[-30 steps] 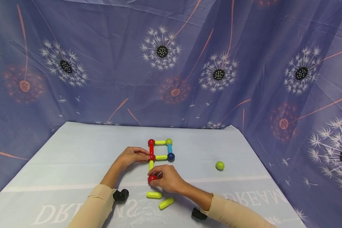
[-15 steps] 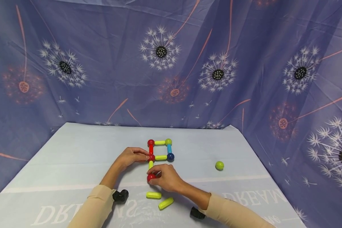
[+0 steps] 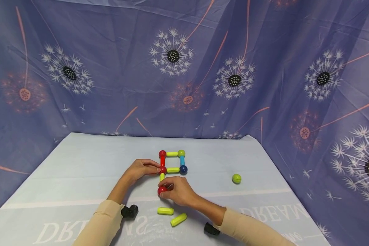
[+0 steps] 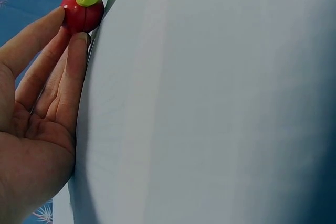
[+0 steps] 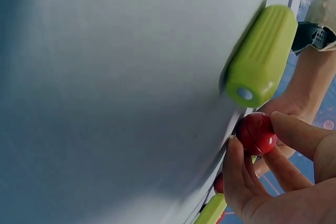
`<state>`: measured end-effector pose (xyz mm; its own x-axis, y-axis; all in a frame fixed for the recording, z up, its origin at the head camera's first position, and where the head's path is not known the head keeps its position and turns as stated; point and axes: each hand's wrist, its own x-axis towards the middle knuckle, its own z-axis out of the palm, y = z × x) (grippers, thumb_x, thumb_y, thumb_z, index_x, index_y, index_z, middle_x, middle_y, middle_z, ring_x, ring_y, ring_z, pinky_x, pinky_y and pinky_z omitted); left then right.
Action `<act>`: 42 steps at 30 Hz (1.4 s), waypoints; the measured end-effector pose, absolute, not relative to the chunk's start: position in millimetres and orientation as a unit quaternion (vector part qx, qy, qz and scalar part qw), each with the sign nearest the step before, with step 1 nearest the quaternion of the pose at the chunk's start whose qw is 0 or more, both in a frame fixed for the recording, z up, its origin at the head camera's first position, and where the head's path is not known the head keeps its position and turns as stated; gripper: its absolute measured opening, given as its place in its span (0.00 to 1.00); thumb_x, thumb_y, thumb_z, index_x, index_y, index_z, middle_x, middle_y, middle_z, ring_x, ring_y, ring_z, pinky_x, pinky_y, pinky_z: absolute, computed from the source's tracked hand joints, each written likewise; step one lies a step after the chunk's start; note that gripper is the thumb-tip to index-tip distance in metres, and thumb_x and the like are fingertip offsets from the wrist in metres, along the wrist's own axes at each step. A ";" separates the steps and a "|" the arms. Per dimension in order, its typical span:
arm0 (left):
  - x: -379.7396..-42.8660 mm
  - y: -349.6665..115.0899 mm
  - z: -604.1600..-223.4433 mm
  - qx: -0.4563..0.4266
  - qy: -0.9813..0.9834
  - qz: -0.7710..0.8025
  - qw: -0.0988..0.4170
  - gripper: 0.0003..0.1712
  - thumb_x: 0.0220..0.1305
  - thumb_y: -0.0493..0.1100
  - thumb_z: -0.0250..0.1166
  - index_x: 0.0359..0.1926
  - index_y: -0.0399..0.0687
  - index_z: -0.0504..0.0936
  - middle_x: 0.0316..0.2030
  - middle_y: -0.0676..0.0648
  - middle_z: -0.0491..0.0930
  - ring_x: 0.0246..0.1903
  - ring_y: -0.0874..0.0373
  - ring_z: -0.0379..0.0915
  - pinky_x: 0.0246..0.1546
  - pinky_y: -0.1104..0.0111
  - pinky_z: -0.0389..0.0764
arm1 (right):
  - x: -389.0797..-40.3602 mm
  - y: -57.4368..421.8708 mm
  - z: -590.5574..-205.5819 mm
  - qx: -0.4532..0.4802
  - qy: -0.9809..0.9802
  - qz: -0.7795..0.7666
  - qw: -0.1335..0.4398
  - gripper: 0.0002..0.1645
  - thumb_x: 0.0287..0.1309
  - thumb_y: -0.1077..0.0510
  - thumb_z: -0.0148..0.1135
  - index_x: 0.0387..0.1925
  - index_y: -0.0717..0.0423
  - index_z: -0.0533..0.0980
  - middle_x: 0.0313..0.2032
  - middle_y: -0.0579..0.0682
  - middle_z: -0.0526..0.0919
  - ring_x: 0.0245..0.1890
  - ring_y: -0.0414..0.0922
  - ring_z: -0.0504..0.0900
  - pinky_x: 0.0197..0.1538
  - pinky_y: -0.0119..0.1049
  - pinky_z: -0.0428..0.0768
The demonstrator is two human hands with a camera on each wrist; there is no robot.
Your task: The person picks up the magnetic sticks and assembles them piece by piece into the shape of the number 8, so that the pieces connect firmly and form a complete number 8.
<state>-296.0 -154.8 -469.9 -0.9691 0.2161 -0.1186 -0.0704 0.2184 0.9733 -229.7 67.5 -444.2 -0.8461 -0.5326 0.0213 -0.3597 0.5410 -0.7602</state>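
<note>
Left grip (image 3: 142,169), right grip (image 3: 180,191) clamped on red balls (image 4: 88,20) (image 5: 255,134), rod's silvery end (image 5: 244,94) only in right-wrist view

Flipped "DREAM" lettering (image 3: 275,214) stands on the pale tablecloth (image 3: 209,157).

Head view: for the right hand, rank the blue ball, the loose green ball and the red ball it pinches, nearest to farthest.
1. Red ball: pinched by the right hand.
2. Blue ball: beyond the hand.
3. Loose green ball: off to the right.

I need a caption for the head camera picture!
Left hand pinches one red ball, right hand pinches another red ball, with two loose lime sticks close by.
</note>
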 end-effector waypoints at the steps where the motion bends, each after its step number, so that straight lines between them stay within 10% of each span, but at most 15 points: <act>1: -295.8 -154.7 -469.8 0.045 0.772 0.623 0.114 0.18 0.59 0.41 0.75 0.48 0.37 0.88 0.38 0.48 0.90 0.38 0.60 0.84 0.41 0.69 0.82 | -230.0 67.2 -444.2 -0.256 0.872 -0.405 0.105 0.15 0.56 0.59 0.74 0.47 0.51 0.86 0.41 0.46 0.89 0.36 0.37 0.86 0.41 0.27 0.81; 42: -296.3 -152.2 -462.3 0.043 0.764 0.632 0.124 0.17 0.62 0.38 0.72 0.50 0.33 0.85 0.41 0.42 0.90 0.37 0.56 0.86 0.44 0.64 0.86 | -217.9 88.4 -431.5 -0.271 0.869 -0.391 0.138 0.13 0.52 0.56 0.78 0.40 0.51 0.87 0.32 0.42 0.87 0.32 0.32 0.80 0.40 0.27 0.78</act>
